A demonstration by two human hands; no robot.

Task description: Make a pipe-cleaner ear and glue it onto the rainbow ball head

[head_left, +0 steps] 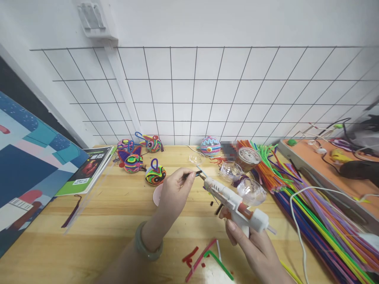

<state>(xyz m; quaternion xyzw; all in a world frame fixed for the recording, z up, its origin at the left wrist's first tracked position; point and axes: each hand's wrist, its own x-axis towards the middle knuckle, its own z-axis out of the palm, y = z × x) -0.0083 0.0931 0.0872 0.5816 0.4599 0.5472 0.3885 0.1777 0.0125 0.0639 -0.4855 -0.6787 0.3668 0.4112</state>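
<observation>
My left hand, with a pale bangle on its wrist, pinches a short black pipe cleaner piece between thumb and fingertips. My right hand is wrapped round the handle of a white glue gun, a glue stick poking out of its back end. The gun's nozzle points up and left, close to the black piece; whether they touch I cannot tell. Just left of my left hand sits a multicoloured ball ornament with a purple loop. A pink dish is partly hidden behind that hand.
More colourful ornaments and a blue-pink one stand at the back. Clear plastic half-shells lie beyond the glue gun. Pipe cleaner bundles fill the right side, crossed by a white cord. Cut scraps lie in front; magazines at left.
</observation>
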